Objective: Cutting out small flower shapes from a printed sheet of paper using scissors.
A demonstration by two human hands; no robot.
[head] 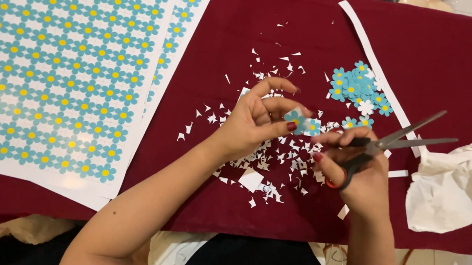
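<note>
Head view: left hand (256,123) pinches paper flower strip (303,122); right hand (356,170) grips steel scissors (398,141).

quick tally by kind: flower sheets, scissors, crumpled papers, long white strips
flower sheets: 2
scissors: 1
crumpled papers: 1
long white strips: 1
total: 5

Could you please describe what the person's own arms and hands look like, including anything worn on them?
Both forearms are bare to the elbow, with no sleeves, watch or bracelet in view. The left hand and the right hand have fingernails painted dark red. No rings or gloves can be made out on either hand.
</note>
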